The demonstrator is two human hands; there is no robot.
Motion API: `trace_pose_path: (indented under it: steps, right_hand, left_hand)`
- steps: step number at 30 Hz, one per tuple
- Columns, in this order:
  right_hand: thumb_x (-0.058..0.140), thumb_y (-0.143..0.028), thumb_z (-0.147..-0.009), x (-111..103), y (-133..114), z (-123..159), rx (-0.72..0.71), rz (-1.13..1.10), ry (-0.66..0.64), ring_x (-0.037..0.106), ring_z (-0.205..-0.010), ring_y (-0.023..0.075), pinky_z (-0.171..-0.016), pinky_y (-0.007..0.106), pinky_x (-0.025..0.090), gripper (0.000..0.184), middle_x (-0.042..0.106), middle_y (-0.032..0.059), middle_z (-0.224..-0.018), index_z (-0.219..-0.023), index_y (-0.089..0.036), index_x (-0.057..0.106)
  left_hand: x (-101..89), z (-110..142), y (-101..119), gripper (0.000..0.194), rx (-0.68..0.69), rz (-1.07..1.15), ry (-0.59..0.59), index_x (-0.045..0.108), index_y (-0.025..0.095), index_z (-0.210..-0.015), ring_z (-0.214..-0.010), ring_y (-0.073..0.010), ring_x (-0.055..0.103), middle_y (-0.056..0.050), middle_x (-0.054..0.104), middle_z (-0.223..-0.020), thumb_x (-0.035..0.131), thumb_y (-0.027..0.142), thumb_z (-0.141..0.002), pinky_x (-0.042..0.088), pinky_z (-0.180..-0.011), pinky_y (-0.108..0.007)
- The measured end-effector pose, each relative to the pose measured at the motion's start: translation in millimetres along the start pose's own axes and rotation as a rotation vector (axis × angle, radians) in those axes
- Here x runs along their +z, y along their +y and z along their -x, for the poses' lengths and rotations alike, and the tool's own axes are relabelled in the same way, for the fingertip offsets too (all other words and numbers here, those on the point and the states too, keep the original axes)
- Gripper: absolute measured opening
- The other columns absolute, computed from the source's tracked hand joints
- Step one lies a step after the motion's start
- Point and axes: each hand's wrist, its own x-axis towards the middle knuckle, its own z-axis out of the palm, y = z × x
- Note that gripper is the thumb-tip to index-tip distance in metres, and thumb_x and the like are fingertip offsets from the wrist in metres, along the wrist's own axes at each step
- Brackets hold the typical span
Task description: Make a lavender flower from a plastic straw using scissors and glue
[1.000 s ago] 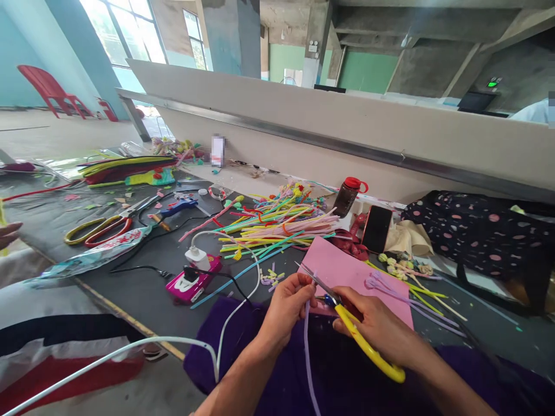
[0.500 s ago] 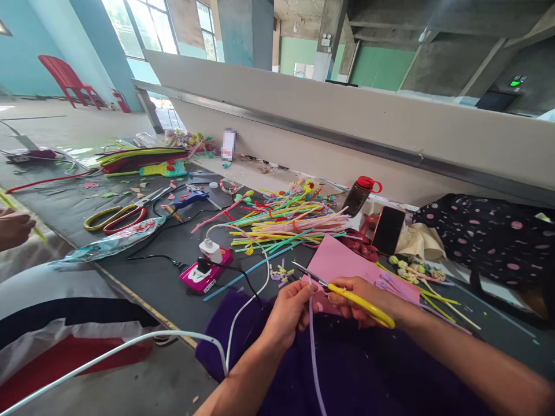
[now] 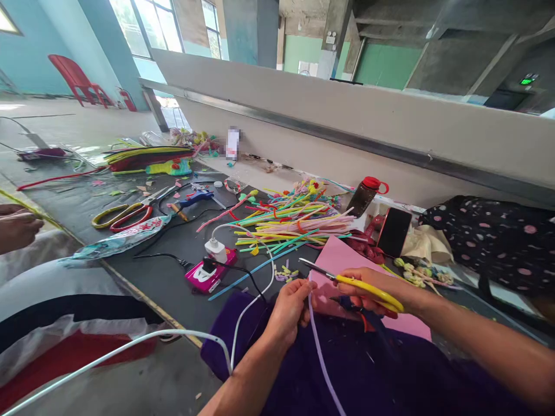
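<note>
My left hand (image 3: 289,306) pinches the upper end of a lavender pipe cleaner (image 3: 321,358), which hangs down over a dark purple cloth (image 3: 277,370) on my lap. In my right hand (image 3: 368,292) are scissors (image 3: 368,290) with yellow handles, their blades pointing left just above my left fingertips. The blades do not touch the pipe cleaner. Below the right hand lies a dark blue tool with an orange part (image 3: 366,321), its kind unclear. Behind both hands lies a pink sheet (image 3: 338,257). Small cut pieces (image 3: 286,273) of pipe cleaner lie past my left hand.
Bundled pipe cleaners (image 3: 295,225) cover the table's middle. A pink power strip (image 3: 211,271) with cables stands left, near large scissors (image 3: 130,211) and a blue glue gun (image 3: 195,198). Behind are a bottle (image 3: 362,196) and phone (image 3: 393,231). Another person's hand (image 3: 19,228) shows far left.
My right hand has moved the scissors slightly right and up, away from the pipe cleaner. The blue tool beneath that hand has come into sight. The whole view has shifted a little.
</note>
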Motion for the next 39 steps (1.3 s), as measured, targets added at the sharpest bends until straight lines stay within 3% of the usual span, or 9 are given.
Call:
trace_pose_path:
  steps: [8,17,21,29,32,39]
  right_hand:
    - [0.056,-0.048,-0.078,21.5,1.2,23.0,-0.014,0.106,0.04,0.047,-0.04,0.0045,-0.033,0.012,0.037,0.04,0.051,-0.0073,-0.062,-0.109,-0.025,0.049]
    - [0.06,-0.038,-0.078,25.5,2.1,16.3,-0.158,0.245,0.1,0.045,-0.049,0.0042,-0.044,0.013,0.034,0.029,0.051,-0.0059,-0.067,-0.1,-0.021,0.055]
    - [0.051,-0.049,-0.082,27.3,4.5,10.8,-0.098,0.112,0.002,0.043,-0.044,0.0042,-0.038,0.013,0.033,0.037,0.05,-0.0048,-0.07,-0.105,-0.021,0.051]
    - [0.057,-0.039,-0.079,19.4,11.7,-7.8,-0.074,-0.044,0.02,0.04,-0.044,0.0038,-0.036,0.012,0.028,0.03,0.048,-0.0058,-0.063,-0.102,-0.02,0.058]
    - [0.051,-0.038,-0.082,15.0,8.5,-11.4,-0.009,-0.038,0.049,0.036,-0.038,0.0027,-0.034,0.013,0.026,0.027,0.048,-0.0059,-0.059,-0.1,-0.018,0.058]
    - [0.058,-0.036,-0.076,10.6,5.4,-15.2,0.011,0.044,0.08,0.038,-0.038,0.0033,-0.034,0.013,0.025,0.027,0.047,-0.0064,-0.053,-0.095,-0.018,0.063]
  left_hand:
    - [2.1,2.8,4.0,0.027,0.037,0.047,-0.029,0.055,0.015,-0.086,-0.029,-0.0018,0.033,0.005,0.054,-0.051,0.055,0.041,-0.078,0.017,-0.028,-0.014]
    - [2.5,4.0,3.1,0.025,0.031,-0.015,-0.024,0.054,0.015,-0.079,-0.026,-0.0013,0.03,0.006,0.051,-0.047,0.054,0.04,-0.079,0.015,-0.027,-0.014]
    - [1.5,3.1,2.7,0.024,0.022,-0.024,-0.033,0.053,0.016,-0.077,-0.026,-0.0015,0.032,0.006,0.052,-0.048,0.053,0.04,-0.08,0.016,-0.027,-0.014]
    - [1.2,3.3,4.0,0.028,-0.046,0.003,-0.023,0.054,0.016,-0.081,-0.028,-0.0017,0.033,0.005,0.053,-0.049,0.055,0.043,-0.078,0.016,-0.029,-0.015]
    - [0.9,2.4,3.0,0.031,-0.083,0.013,-0.054,0.055,0.015,-0.086,-0.028,-0.0023,0.034,0.005,0.054,-0.05,0.055,0.045,-0.077,0.016,-0.029,-0.015]
    - [-0.9,-2.2,-3.8,0.028,-0.084,-0.01,-0.084,0.052,0.016,-0.083,-0.028,-0.0033,0.037,0.005,0.055,-0.052,0.056,0.043,-0.076,0.019,-0.027,-0.015]
